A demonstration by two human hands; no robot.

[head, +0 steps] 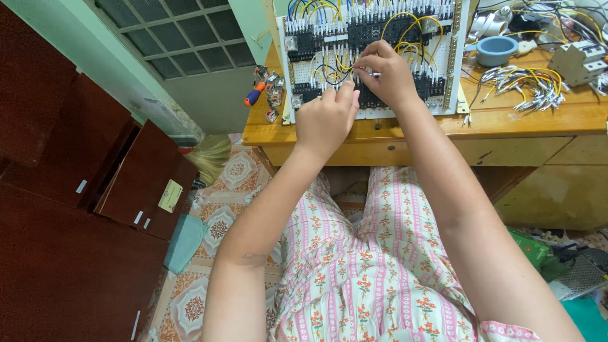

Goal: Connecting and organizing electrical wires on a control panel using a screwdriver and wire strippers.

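A white wiring panel (443, 63) with rows of black terminal blocks and yellow, blue and black wires leans upright on a wooden desk (525, 120). My right hand (386, 73) pinches a thin metal tool tip or wire end against the panel's middle row. My left hand (326, 117) is just below and left of it, fingers curled, pinching a yellow wire (345, 66) near the same spot. Both forearms reach over my lap in pink flowered trousers.
A bundle of yellow wires with white ferrules (525, 85) lies on the desk at right, beside a blue cup (496, 49) and a white breaker (576, 62). An orange-and-blue screwdriver (254, 95) and small relays lie left of the panel. Dark wooden cabinet (76, 209) at left.
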